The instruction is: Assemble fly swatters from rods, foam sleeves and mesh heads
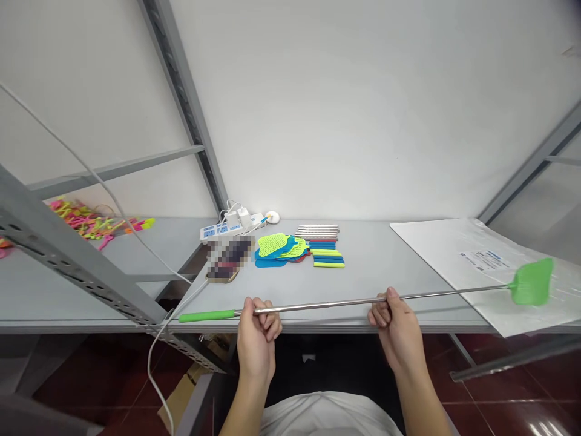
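Observation:
A fly swatter (327,304) with a green grip, a long metal telescopic rod and a green paddle lies nearly level across both my hands, above the table's front edge. My left hand (258,339) pinches the rod just right of the green grip. Farther along, my right hand (399,330) has thumb and fingers closed on the thinner part of the rod. The paddle hangs over a white plastic bag at the right. Beyond the rod lie a pile of yellow, blue and red swatter heads (272,245), several coloured grips (329,259) and several metal rods (318,231).
A power strip (222,231) with plugs and cables stands at the back left, near a blurred-out item (230,257). The large white bag (454,260) covers the table's right side. A grey metal post (82,254) rises at left, with colourful small pieces (86,221) beyond.

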Tool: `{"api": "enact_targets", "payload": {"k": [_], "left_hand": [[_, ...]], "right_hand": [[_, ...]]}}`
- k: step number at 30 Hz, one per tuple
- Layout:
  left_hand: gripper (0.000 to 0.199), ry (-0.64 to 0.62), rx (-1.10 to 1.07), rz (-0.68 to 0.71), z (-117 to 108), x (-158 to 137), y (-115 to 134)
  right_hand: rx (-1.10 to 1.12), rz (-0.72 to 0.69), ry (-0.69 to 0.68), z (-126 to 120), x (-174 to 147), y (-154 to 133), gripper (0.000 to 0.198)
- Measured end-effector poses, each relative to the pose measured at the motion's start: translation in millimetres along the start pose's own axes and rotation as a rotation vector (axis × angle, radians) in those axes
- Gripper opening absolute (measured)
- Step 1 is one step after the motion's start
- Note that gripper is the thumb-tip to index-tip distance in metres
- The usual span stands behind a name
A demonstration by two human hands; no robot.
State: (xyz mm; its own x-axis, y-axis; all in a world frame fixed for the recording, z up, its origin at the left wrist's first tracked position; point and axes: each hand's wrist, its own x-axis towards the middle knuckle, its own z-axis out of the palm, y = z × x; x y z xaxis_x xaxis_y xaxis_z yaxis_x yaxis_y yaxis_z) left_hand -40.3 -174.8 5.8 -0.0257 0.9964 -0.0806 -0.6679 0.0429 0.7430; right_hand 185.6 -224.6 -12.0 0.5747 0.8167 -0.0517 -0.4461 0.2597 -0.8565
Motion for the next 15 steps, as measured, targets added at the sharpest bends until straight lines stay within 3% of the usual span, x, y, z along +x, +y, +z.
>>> {"api": "enact_targets", "payload": {"k": [5, 15], "left_hand": [[0.032, 0.025, 0.069, 0.028, -4, 6, 1], [0.020, 0.093, 0.001, 0.090, -4, 10, 2]], "right_hand": [[0.018, -0.060, 0.007, 2, 3, 2, 0.026], [0.132, 0.003, -0.003, 3, 6, 1, 0.025]]}}
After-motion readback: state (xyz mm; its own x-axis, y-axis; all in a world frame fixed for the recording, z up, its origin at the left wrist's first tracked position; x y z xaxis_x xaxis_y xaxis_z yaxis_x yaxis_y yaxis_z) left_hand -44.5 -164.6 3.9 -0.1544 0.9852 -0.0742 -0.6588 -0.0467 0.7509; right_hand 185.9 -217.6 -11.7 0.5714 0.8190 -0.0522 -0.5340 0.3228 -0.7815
